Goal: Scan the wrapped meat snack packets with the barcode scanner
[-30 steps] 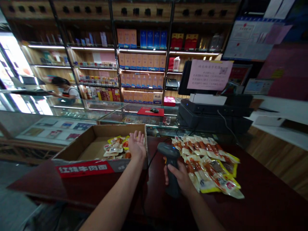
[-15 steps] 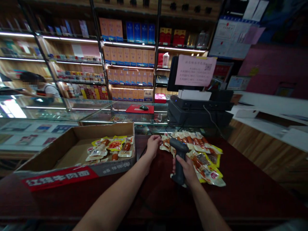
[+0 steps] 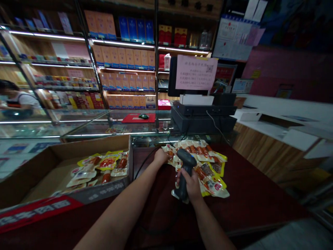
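Observation:
My right hand (image 3: 191,180) is wrapped round the handle of a black barcode scanner (image 3: 186,159), held upright with its head above the packets. At the left end of a row of vacuum-packed sausage packets (image 3: 199,149), my left hand (image 3: 161,157) has its fingers closed on the edge of a packet (image 3: 170,152); the fingertips are partly hidden. More packets with yellow edges (image 3: 215,185) lie overlapping to the right of the scanner. An open cardboard box (image 3: 104,189) stands on the left, with several similar packets (image 3: 108,163) inside it.
A dark red tabletop (image 3: 249,194) carries all this. Behind it are a glass counter (image 3: 99,130), a mouse (image 3: 143,116) on a red mat (image 3: 127,118), and a monitor (image 3: 173,76) with a pink sheet. Another person (image 3: 22,99) is at far left.
The view has swung right, so everything sits further left. My left hand has moved onto the left-end packet. The scanner stays in my right hand.

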